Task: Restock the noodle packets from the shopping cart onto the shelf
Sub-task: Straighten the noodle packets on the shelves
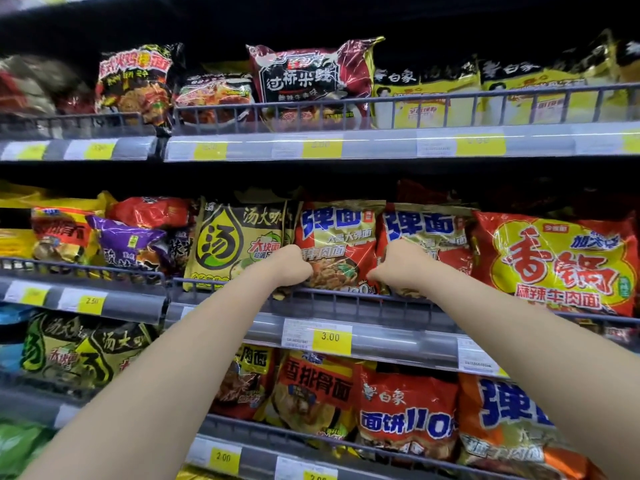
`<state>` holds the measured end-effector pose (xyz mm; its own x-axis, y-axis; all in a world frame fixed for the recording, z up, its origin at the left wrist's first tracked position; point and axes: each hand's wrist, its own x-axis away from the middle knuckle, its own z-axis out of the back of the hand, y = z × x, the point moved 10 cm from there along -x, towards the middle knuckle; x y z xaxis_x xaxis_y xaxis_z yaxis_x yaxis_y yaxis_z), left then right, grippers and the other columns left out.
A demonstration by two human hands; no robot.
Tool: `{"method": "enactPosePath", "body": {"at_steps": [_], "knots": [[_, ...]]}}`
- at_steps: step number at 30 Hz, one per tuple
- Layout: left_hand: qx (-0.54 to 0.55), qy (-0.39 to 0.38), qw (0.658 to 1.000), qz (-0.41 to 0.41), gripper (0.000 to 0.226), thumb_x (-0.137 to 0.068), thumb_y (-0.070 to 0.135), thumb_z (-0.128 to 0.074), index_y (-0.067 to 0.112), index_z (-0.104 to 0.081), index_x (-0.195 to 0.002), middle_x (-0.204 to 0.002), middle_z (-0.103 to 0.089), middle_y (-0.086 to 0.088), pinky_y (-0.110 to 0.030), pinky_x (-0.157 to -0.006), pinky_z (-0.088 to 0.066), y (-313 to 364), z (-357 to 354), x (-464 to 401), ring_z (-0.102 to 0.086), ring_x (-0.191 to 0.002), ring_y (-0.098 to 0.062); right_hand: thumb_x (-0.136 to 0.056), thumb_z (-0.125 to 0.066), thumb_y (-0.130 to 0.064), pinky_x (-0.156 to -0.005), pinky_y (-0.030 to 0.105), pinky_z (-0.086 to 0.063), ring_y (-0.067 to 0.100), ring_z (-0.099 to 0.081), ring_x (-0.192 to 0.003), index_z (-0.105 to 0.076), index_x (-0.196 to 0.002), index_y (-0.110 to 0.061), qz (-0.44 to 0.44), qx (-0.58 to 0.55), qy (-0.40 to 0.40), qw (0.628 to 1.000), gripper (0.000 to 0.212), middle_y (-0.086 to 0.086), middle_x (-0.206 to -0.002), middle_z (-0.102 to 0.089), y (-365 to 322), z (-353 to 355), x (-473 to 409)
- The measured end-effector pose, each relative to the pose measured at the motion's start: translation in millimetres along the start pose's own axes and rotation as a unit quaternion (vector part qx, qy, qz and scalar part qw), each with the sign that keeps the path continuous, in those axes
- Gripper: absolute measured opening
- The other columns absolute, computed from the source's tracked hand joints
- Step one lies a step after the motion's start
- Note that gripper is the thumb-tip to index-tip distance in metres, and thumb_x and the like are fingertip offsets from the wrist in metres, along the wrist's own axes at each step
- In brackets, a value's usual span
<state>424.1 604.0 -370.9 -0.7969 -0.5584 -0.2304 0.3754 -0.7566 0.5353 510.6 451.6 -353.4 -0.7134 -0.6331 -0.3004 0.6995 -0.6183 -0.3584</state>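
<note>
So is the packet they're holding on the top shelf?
No, both hands, left hand and right hand, hold the red noodle packet at the middle shelf's rail.

A red noodle packet [337,247] with big blue characters on a gold top band stands upright on the middle shelf [367,336], behind the grey wire rail — its lower sides gripped by the left hand [292,268] and the right hand [393,263]. Just beside it on the right stands a matching red packet [429,237], touching it — on the left, a yellow-green packet [239,244], also upright
</note>
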Motion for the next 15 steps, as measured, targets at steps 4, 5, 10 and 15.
{"method": "enactPosePath", "body": {"at_steps": [4,5,10,15], "knots": [[0.052,-0.008,0.998,0.032,0.018,-0.094,0.014,-0.047,0.003,-0.045,-0.109,-0.096,-0.051,-0.011,-0.033,-0.07,-0.048,-7,-2,-11,-0.051,-0.083,-0.024,-0.09,-0.06,-0.022,-0.049,0.021,-0.038,0.012,-0.044,-0.055,-0.046,-0.071,-0.013,-0.001,-0.027,-0.007,1.0,0.025,0.0,-0.064,-0.047,-7,-7,-12],[0.062,-0.009,0.997,0.041,0.03,-0.095,0.015,-0.046,0.002,-0.042,-0.122,-0.11,-0.051,-0.013,-0.036,-0.081,-0.051,-8,-3,-14,-0.053,-0.095,-0.027,-0.091,-0.06,-0.025,-0.049,0.021,-0.039,0.012,-0.046,-0.055,-0.046,-0.074,-0.012,-0.003,-0.022,-0.009,1.0,0.025,0.0,-0.065,-0.049,-7,-10,-15],[0.058,-0.004,0.997,0.041,0.027,-0.095,0.016,-0.043,0.005,-0.04,-0.119,-0.104,-0.047,-0.009,-0.03,-0.065,-0.045,-7,-9,-24,-0.046,-0.073,-0.015,-0.09,-0.061,-0.028,-0.04,0.021,-0.034,0.011,-0.046,-0.05,-0.042,-0.097,-0.008,-0.022,-0.019,0.034,0.999,0.029,0.002,-0.066,-0.049,-4,-15,-30],[0.105,0.022,0.994,0.018,0.013,-0.094,0.01,-0.044,0.01,-0.04,-0.082,-0.079,-0.043,-0.005,-0.03,-0.065,-0.039,-9,-6,-23,-0.04,-0.066,-0.016,-0.089,-0.064,-0.027,-0.041,0.02,-0.036,0.013,-0.05,-0.056,-0.051,-0.11,-0.005,-0.079,-0.01,0.026,0.996,0.033,0.006,-0.076,-0.054,6,-17,-38]]}}
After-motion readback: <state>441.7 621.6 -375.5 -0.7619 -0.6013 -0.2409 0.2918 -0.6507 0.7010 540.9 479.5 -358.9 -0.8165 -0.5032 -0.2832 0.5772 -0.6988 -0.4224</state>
